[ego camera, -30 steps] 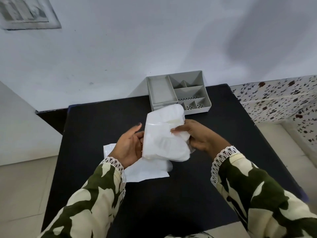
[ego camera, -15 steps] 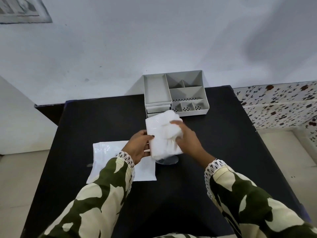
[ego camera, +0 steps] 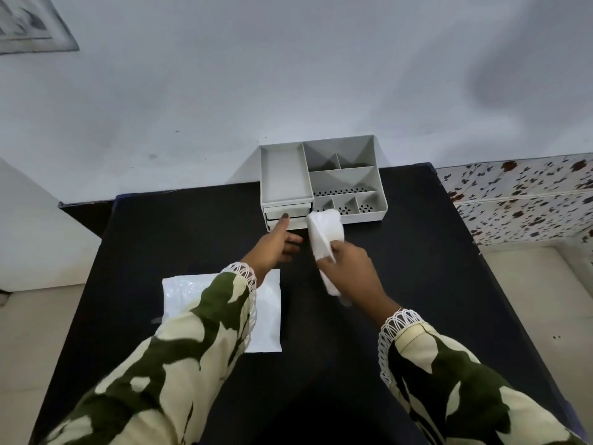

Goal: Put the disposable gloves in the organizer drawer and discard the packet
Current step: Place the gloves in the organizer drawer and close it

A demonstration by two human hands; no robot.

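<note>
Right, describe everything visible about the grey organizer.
The grey organizer looks like matte plastic and stands at the far edge of the black table, against the wall. Its open top has one long tray on the left and smaller, partly perforated compartments on the right. Two shallow drawers sit in front below the tray; the left hand has a fingertip at the upper drawer.

Organizer (ego camera: 321, 184): matt grey plastic, smooth, perforated floors at its 5 o'clock compartments. Gloves (ego camera: 324, 232): thin translucent white film, crinkled. Packet (ego camera: 269, 316): glossy white plastic. Table (ego camera: 417, 252): matt black. Sleeves (ego camera: 199, 342): printed cloth, lace cuffs.
</note>
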